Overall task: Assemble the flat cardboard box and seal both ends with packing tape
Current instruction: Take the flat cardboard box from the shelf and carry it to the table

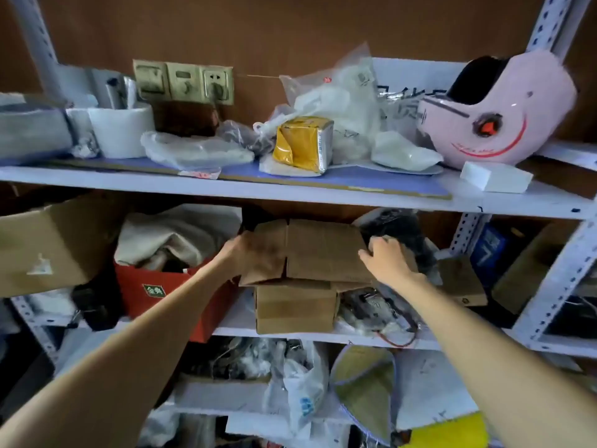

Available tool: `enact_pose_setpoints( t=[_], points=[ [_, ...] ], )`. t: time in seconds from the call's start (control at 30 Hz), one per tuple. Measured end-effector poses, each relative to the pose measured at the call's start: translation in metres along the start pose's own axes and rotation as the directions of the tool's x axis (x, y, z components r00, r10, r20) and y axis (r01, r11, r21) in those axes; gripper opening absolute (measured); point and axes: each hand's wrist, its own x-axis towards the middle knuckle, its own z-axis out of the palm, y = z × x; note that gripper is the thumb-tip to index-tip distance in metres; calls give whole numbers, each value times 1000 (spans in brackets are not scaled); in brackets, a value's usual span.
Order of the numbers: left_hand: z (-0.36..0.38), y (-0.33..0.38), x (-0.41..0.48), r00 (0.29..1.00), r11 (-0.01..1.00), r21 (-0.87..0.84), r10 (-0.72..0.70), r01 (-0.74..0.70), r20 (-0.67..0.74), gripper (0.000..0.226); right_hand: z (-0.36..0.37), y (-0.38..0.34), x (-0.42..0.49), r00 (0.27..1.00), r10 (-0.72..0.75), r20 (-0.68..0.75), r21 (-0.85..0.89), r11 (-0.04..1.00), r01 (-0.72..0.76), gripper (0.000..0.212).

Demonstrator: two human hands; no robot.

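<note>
From the head view, the flat cardboard box (323, 250) lies on the middle shelf (323, 197). It is matte brown corrugated board, folded into a slim rectangle with 2 creased flaps. Its long axis runs left to right, and its near edge overhangs a smaller, blocky cardboard box (295, 307) below. The left hand (247, 253) grips its left flap, though the fingers are blurred. The right hand (384, 263) curls its fingers over the right edge. A glossy red box (155, 292) sits to the left.
</note>
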Motion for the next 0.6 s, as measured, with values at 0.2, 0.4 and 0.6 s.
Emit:
enact_pose_setpoints(
  t=[0.2,0.4,0.6],
  points=[
    [27,-9,25,969,957,-170,-215,233,119,126,30,22,32,965,156,209,148,971,-189,84],
    [24,-17,39,982,942,-280,-163,183,95,127,35,34,49,927,206,313,367,874,-319,116],
    [22,-14,36,992,810,-576,-128,105,1,117,30,41,49,945,192,265,482,822,-302,119]
  ],
)
